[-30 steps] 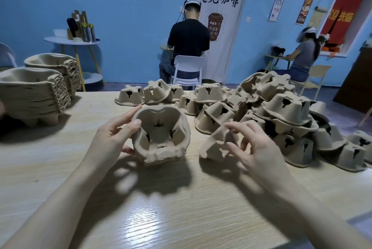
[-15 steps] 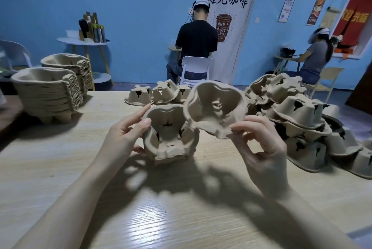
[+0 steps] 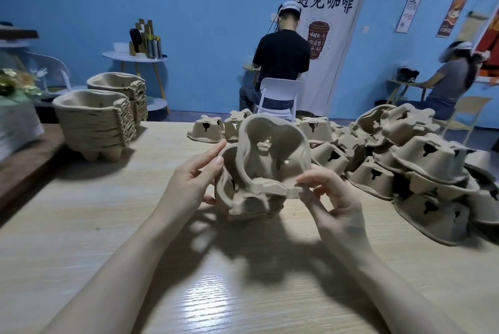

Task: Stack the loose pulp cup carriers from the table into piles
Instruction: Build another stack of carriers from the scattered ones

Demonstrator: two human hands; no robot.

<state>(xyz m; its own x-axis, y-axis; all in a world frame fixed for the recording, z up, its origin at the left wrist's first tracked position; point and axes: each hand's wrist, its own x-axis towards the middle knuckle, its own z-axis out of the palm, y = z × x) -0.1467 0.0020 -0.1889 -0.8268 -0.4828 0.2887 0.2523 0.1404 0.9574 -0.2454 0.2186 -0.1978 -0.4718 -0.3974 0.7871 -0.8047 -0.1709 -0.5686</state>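
Pulp cup carriers lie loose in a heap [image 3: 421, 169] on the right of the wooden table [image 3: 81, 225]; two finished piles [image 3: 94, 123] stand far left. At centre, the left hand [image 3: 193, 185] grips a small stack [image 3: 243, 193], and the right hand [image 3: 334, 204] pinches a tilted carrier [image 3: 272, 152] by its rim over it
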